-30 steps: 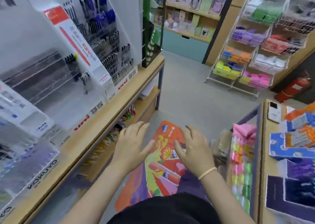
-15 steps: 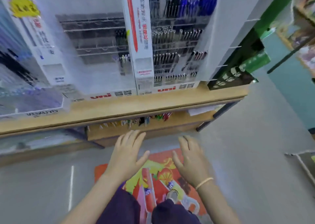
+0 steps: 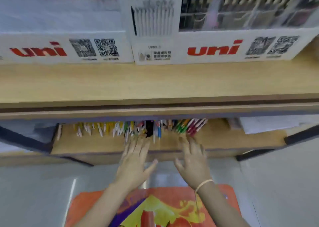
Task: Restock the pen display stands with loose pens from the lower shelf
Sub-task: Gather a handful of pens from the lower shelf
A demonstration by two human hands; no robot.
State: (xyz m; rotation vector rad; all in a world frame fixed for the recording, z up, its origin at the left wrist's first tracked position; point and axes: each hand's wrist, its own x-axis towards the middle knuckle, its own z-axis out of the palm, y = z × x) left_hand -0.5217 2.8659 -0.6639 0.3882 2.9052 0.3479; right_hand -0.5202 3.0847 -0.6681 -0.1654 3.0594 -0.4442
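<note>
Two blurred flat hands, left hand [image 3: 134, 164] and right hand [image 3: 194, 164], before half-hidden loose pens [image 3: 138, 128].

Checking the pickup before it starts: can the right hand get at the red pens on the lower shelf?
Probably yes: the right hand is open just before the red pens, nothing between them.

Red "uni" stands on the white base of the left display stand [image 3: 63, 48] and again on the right display stand [image 3: 241, 47]; the small print between them is blurred.
</note>
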